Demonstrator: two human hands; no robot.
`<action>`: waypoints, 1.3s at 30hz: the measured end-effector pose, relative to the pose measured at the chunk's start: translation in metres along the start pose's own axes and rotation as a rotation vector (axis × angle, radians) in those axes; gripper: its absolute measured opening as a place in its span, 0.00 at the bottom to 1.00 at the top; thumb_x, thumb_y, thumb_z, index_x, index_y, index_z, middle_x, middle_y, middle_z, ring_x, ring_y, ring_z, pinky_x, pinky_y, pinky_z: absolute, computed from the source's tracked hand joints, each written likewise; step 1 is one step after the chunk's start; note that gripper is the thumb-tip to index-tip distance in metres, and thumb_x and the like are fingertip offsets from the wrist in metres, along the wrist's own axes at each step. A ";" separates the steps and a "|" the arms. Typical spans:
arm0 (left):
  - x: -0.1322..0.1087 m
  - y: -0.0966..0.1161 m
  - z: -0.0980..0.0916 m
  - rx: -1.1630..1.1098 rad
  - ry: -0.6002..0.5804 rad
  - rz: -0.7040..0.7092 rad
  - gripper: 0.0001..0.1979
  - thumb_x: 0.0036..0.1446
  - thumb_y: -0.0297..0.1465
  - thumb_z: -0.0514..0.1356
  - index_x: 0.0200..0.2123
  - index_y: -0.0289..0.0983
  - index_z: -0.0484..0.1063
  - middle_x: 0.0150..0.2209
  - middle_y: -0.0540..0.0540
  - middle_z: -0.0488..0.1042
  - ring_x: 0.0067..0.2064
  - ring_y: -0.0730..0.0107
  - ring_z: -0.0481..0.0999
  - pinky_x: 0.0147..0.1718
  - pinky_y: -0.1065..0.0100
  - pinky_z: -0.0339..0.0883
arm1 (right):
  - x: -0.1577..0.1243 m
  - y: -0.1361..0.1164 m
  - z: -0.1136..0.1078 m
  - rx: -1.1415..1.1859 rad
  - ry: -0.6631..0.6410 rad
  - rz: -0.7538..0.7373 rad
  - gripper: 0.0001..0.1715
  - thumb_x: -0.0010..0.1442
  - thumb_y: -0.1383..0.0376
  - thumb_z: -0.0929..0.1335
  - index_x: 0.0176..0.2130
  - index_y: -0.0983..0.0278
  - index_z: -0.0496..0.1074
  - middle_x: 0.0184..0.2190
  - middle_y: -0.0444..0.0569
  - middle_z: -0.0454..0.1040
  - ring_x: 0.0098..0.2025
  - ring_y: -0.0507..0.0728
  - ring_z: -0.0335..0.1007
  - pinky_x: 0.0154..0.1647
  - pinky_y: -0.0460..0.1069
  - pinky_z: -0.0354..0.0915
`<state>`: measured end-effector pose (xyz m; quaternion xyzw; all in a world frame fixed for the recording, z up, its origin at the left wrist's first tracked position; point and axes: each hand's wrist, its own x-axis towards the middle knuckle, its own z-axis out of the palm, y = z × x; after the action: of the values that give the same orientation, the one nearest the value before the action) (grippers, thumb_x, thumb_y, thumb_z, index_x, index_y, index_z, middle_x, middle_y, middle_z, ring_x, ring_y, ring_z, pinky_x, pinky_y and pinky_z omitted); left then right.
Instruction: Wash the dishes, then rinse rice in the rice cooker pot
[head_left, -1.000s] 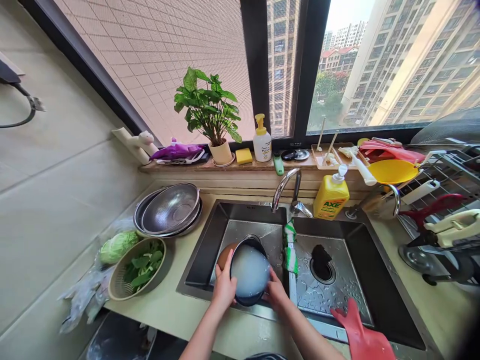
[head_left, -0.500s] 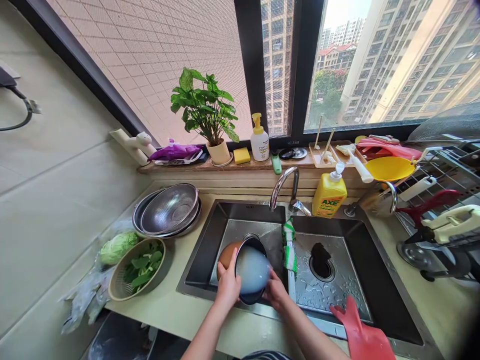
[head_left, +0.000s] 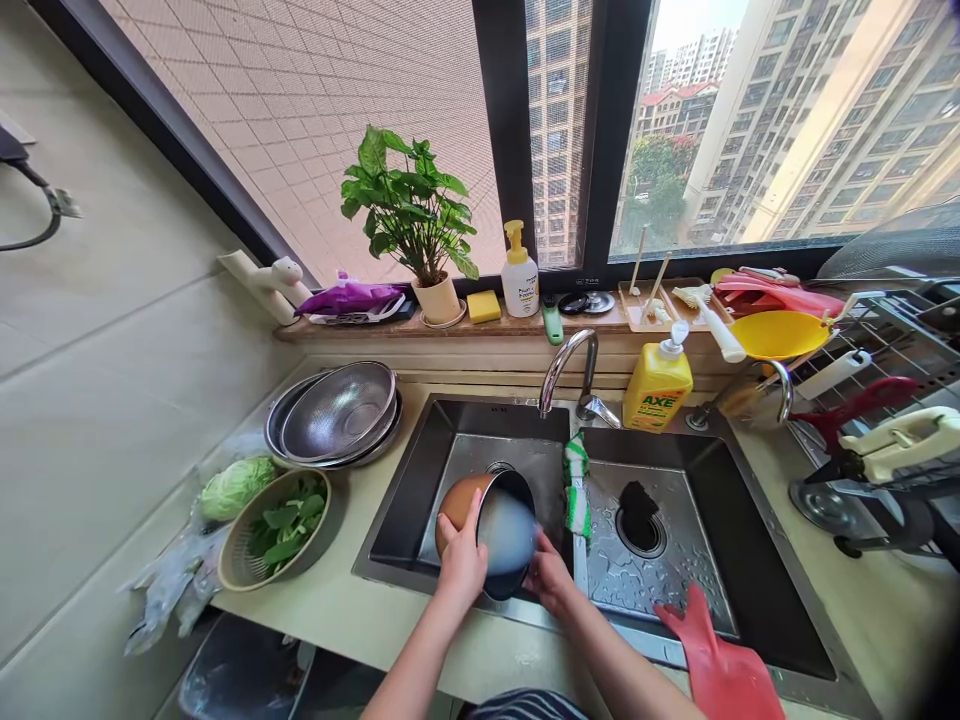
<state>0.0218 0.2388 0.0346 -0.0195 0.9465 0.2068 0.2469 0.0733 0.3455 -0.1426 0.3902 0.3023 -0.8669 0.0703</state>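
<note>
A rice cooker pot [head_left: 456, 502], copper-coloured outside and dark inside, is held tilted over the front of the left sink basin [head_left: 405, 500]. Cloudy whitish water [head_left: 504, 535] lies in it; whatever is under the water cannot be seen. My left hand [head_left: 462, 556] grips the pot's left side, thumb near the rim. On the right, my right hand [head_left: 550, 574] is closed at the pot's lower rim, its fingertips partly hidden.
A green-striped cloth [head_left: 577, 485] hangs over the sink divider. The faucet [head_left: 568, 370] arches behind the pot. A pink rubber glove [head_left: 716, 650] lies at the right basin's front edge. Greens in a basket [head_left: 225, 560] and steel colanders [head_left: 337, 415] stand left.
The pot stays in both hands, turned slightly, and the milky water inside has shifted and looks blurred. The camera view has moved a little.
</note>
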 end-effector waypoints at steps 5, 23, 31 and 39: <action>0.000 -0.001 0.003 0.023 0.019 0.033 0.40 0.55 0.19 0.49 0.66 0.53 0.40 0.68 0.27 0.35 0.33 0.66 0.81 0.42 0.64 0.70 | -0.001 -0.001 0.000 0.002 0.005 0.019 0.56 0.35 0.72 0.65 0.64 0.59 0.52 0.14 0.34 0.54 0.17 0.49 0.53 0.21 0.46 0.57; -0.008 0.010 0.002 0.094 0.014 0.057 0.40 0.55 0.17 0.48 0.66 0.51 0.41 0.68 0.28 0.35 0.41 0.60 0.80 0.44 0.66 0.65 | -0.010 -0.006 0.004 0.053 0.035 0.031 0.57 0.34 0.75 0.61 0.64 0.58 0.50 0.13 0.32 0.53 0.17 0.48 0.51 0.21 0.42 0.56; -0.006 0.007 0.007 0.094 0.039 0.097 0.40 0.55 0.17 0.48 0.67 0.50 0.41 0.68 0.27 0.35 0.42 0.59 0.80 0.45 0.65 0.65 | -0.009 -0.005 0.004 0.038 0.016 0.021 0.58 0.32 0.75 0.60 0.64 0.58 0.51 0.11 0.32 0.53 0.16 0.48 0.49 0.22 0.42 0.56; -0.009 0.011 0.007 0.118 0.033 0.090 0.40 0.55 0.17 0.48 0.66 0.50 0.42 0.68 0.25 0.35 0.43 0.57 0.80 0.45 0.65 0.65 | -0.012 -0.007 0.005 0.032 0.019 0.009 0.57 0.34 0.73 0.63 0.64 0.59 0.51 0.12 0.31 0.51 0.17 0.48 0.50 0.24 0.44 0.58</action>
<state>0.0315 0.2513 0.0377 0.0341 0.9609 0.1611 0.2226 0.0762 0.3471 -0.1281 0.4006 0.2873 -0.8676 0.0649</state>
